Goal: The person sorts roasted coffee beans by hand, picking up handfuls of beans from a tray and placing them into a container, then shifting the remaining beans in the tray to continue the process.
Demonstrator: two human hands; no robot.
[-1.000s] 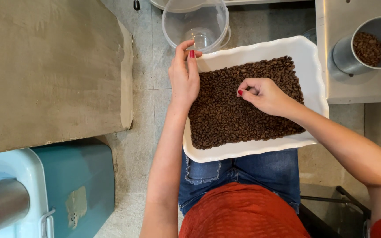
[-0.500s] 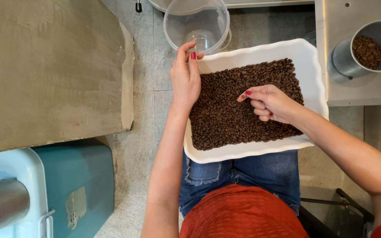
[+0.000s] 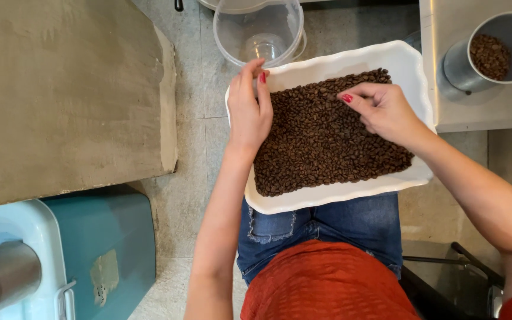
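Far left, low — metal cup point(image 3: 4, 278) of beans on a blue case point(image 3: 114, 249). Grey slab point(image 3: 60, 95) above it. Left hand point(image 3: 249, 109) at the white tray's point(image 3: 327, 198) left rim, fingertips pinched together, holding what cannot be told. Tray rests on the lap, coffee beans point(image 3: 321, 142) spread across it. Clear tub point(image 3: 262, 29) just beyond the tray. Right hand point(image 3: 383, 109) on the beans, fingers curled loosely. Far right — steel cup point(image 3: 487, 53) of beans on a surface point(image 3: 481, 112).

Bright, even daylight, soft shadows under the white tray point(image 3: 410, 65), sharp focus throughout, mild glare on the clear plastic container point(image 3: 232, 35), no visible blur
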